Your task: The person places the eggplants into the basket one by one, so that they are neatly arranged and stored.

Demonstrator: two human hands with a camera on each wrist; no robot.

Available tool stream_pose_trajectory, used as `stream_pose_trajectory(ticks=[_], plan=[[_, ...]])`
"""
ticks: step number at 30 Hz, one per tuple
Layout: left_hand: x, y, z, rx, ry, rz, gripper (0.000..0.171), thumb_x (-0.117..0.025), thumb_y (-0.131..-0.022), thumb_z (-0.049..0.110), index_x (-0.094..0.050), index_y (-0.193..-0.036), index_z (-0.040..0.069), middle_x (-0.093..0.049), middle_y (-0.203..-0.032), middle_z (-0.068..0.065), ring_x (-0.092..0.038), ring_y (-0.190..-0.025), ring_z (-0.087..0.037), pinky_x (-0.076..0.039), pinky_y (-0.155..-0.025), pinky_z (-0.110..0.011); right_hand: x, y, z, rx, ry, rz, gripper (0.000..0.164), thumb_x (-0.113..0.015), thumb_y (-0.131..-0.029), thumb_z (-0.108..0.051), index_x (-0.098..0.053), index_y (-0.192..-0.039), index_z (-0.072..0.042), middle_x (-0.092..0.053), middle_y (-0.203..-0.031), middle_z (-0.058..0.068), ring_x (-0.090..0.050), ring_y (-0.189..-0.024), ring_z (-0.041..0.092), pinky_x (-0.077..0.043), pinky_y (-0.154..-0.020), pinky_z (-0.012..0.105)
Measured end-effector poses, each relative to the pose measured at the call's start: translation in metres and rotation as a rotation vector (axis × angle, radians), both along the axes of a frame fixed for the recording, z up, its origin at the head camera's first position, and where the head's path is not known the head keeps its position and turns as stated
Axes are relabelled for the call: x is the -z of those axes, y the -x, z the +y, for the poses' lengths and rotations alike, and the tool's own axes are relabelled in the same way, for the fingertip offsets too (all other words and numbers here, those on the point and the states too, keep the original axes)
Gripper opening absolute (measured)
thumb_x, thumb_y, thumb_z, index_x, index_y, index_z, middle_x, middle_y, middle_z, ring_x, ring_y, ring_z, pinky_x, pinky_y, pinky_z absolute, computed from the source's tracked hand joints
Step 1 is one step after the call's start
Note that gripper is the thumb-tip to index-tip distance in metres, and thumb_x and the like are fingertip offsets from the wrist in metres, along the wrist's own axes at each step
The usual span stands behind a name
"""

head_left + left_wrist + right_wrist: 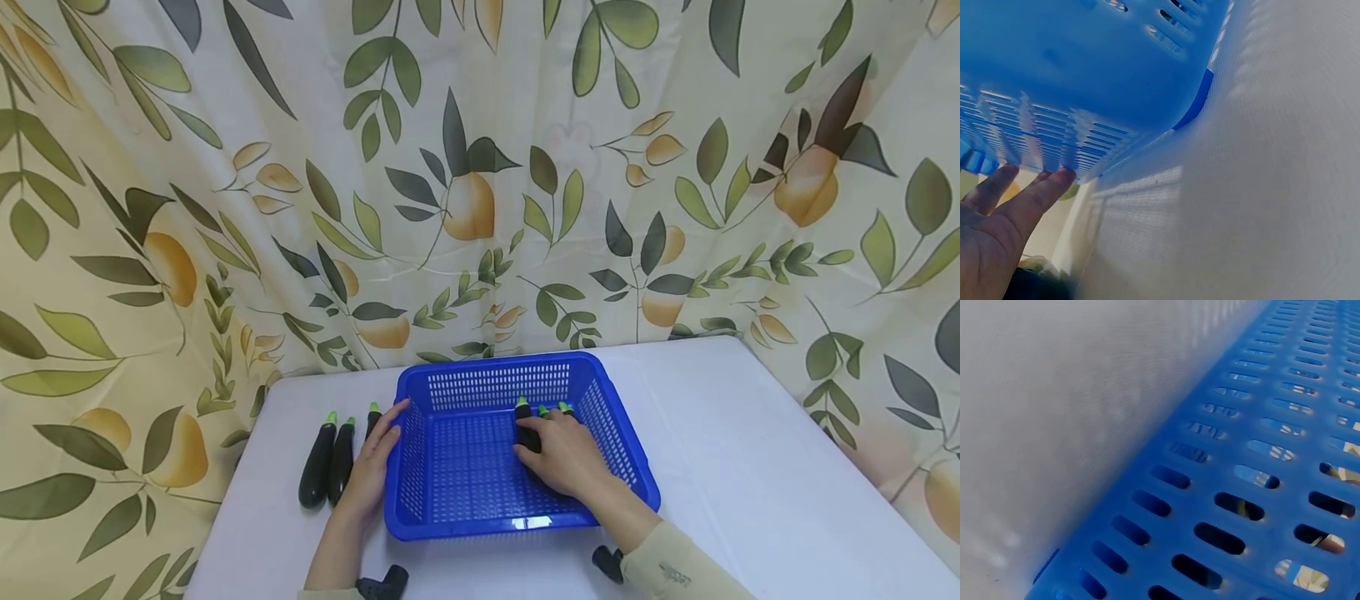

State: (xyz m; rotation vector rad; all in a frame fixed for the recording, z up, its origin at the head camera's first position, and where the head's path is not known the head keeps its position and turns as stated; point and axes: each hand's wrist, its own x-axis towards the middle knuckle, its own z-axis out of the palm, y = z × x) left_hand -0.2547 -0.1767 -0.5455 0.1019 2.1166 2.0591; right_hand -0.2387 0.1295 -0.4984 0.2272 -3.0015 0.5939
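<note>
My right sleeve carries small lettering (too blurred to read). My right hand is inside the blue basket, toward its right side, thumb and fingers curled over a dark eggplant. This item lies under the fingers, stem forward; two further green stems show beyond the knuckles. My left hand, fingers extended, touches the basket's left side. Three loose eggplants lie beside it on the white table.
</note>
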Motion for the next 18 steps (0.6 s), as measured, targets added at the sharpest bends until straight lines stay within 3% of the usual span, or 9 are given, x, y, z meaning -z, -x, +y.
stream_pose_trajectory(ticks=[11, 18], plan=[[0.0001, 0.0016, -0.0009, -0.004, 0.003, -0.024, 0.042, -0.037, -0.111, 0.048, -0.043, -0.153, 0.048, -0.018, -0.174, 0.009, -0.005, -0.164, -0.029, -0.002, -0.126, -0.071, 0.004, 0.0007, -0.0021, -0.034, -0.094, 0.006, 0.046, -0.078, -0.09, -0.044, -0.075, -0.126, -0.016, -0.072, -0.116, 0.012, -0.062, -0.099, 0.028, -0.055, -0.09, 0.052], [-0.0007, 0.0012, -0.0003, -0.005, 0.002, -0.027, 0.042, -0.037, -0.111, 0.047, -0.043, -0.153, 0.048, -0.019, -0.174, 0.009, -0.006, -0.164, -0.029, -0.002, -0.126, -0.07, 0.0056, 0.0003, -0.0031, -0.056, -0.148, 0.021, 0.046, -0.08, -0.089, -0.046, -0.077, -0.124, -0.017, -0.071, -0.11, 0.011, -0.059, -0.092, 0.026, -0.053, -0.082, 0.046]])
